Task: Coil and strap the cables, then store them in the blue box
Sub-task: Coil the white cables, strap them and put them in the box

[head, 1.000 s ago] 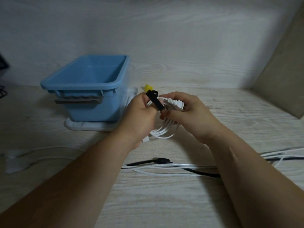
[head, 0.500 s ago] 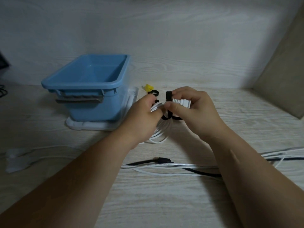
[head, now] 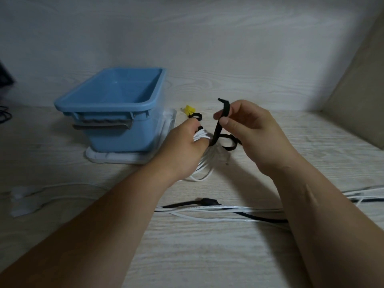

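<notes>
While my left hand grips the coiled white cable just right of the blue box, my right hand pinches the black strap between thumb and forefinger, raised above the coil. Loose white and black cables lie across the table nearer me, passing under my right forearm. A yellow item, possibly a clip, sits behind my hands.
</notes>
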